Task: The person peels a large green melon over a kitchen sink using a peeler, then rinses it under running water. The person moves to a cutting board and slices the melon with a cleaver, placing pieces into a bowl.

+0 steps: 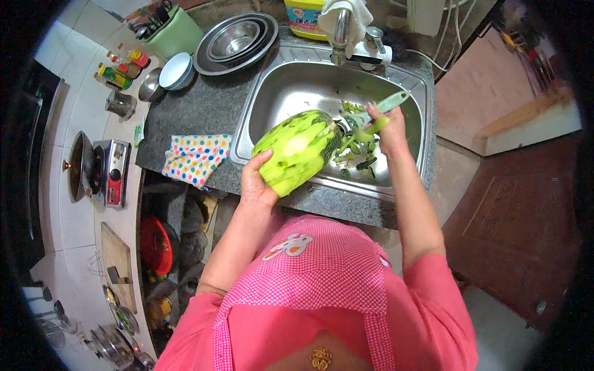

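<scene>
My left hand holds the near end of a large, mostly peeled green gourd, tilted over the front left rim of a steel sink. Dark green skin remains at the gourd's far end and in small patches. In my right hand is a pale green peeler, its handle pointing up to the right. A strip of peel hangs by the fingers. Green peelings lie in the sink below, around the drain. The peeler's blade is hard to make out.
A chrome faucet with a white cloth rises behind the sink. Left of the sink lie a dotted cloth, blue-white bowls and nested metal basins. Further left stand a gas stove with a wok and a wooden cutting board.
</scene>
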Available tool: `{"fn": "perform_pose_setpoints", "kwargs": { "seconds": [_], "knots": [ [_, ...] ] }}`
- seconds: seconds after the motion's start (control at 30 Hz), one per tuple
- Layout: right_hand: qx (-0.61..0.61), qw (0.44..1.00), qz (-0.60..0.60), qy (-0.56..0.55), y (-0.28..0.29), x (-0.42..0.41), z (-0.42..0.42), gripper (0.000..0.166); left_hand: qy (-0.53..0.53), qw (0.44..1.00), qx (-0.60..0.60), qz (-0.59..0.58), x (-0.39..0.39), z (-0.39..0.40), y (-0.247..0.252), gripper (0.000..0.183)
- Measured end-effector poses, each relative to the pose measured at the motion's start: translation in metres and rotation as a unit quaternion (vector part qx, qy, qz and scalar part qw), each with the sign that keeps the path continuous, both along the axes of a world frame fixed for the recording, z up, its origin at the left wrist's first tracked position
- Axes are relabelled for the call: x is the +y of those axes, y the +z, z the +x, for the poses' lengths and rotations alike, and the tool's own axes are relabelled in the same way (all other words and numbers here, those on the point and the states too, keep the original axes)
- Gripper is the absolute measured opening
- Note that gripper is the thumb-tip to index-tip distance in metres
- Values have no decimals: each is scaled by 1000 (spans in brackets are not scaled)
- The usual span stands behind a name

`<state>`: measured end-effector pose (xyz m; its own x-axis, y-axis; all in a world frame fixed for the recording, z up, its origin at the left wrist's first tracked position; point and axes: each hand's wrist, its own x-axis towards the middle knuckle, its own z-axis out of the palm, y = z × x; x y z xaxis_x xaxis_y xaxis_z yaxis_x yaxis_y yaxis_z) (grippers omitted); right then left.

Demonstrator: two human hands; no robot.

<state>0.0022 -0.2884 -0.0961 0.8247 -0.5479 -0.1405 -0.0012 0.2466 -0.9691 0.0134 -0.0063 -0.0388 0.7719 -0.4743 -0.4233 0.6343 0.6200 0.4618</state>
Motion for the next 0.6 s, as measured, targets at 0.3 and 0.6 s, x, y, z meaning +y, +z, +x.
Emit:
{"fn": "perform_pose_setpoints", "kwargs": {
  "seconds": [0.3,0.6],
  "knots": [
    [-90,985,147,27,42,33,-16,19,15,1000,-6,-19,-10,9,1,53],
    [-101,984,126,72,43,51,-7,24,21,1000,1,-4,-18,13,-4,55]
  ]
}}
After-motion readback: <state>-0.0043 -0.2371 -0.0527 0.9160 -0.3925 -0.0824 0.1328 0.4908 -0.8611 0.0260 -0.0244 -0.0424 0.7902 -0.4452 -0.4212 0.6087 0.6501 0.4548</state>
